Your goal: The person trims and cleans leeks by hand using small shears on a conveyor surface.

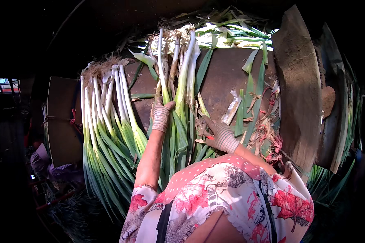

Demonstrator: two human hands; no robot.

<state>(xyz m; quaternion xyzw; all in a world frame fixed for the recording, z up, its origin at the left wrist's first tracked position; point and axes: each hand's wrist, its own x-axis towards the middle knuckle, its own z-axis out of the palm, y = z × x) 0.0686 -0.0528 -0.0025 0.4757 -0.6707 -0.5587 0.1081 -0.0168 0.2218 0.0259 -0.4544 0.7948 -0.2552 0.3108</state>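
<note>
My left hand (161, 117), in a striped knit glove, grips a large green onion (163, 79) at the top of its white shank. Beside it, more green onions (185, 73) lie with roots pointing away from me and green leaves towards my apron. My right hand (223, 136), gloved alike with darkened fingers, is at the leaves just right of these stalks, among brown dried leaf strips (200, 123). Whether its fingers pinch a strip is unclear. A small red spot shows by its fingers.
A bundle of white-shanked green onions (106, 115) lies at left on the brown work surface (222, 71). More onions (231, 39) are heaped at the far edge. Loose leaves and pink twine (272, 142) lie at right, beside an upright curved board (298, 91). A person's hat (40, 159) shows lower left.
</note>
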